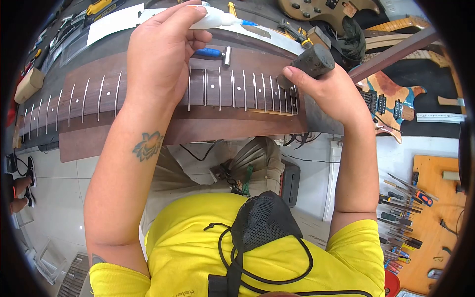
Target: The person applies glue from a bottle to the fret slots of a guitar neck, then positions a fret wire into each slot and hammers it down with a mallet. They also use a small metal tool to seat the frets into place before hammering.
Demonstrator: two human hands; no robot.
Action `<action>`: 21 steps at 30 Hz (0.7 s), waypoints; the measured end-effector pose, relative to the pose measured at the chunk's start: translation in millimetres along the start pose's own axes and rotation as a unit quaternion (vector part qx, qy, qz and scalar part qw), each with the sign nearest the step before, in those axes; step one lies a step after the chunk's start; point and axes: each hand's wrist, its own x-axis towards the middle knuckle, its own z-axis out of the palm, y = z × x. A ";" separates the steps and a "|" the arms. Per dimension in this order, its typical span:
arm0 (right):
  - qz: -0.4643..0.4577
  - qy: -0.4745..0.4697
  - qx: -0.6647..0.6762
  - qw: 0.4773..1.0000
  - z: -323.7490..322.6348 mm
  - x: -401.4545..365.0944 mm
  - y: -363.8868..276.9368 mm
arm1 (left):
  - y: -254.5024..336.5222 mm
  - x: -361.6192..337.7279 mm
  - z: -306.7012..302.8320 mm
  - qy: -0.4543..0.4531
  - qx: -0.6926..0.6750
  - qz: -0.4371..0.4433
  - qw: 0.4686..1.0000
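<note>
My left hand [157, 62] is closed around a white squeeze bottle [213, 19] with a narrow blue tip, held above the workbench and pointing right. Beneath that wrist runs a long dark fretboard [226, 88] with metal frets and white dot inlays. My right hand [336, 96] grips a dark grey cylindrical block [316, 60], its lower end at the fretboard's right end. Just behind the fretboard lies a small hammer [227, 55] with a blue handle, partly hidden by my left hand.
A brown sheet [217, 129] lies under the fretboard. Pliers with yellow-and-black handles [295, 33] lie at the back. A guitar body [383, 101] in blue and brown and a steel ruler [440, 118] are to the right. Files and screwdrivers line an orange board [438, 173]. Another person's feet [30, 183] show far left.
</note>
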 end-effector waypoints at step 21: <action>-0.028 -0.036 -0.018 0.999 -7.1 6.7 -2.0 | -6.4 13.1 -15.6 -0.003 -0.051 0.028 0.998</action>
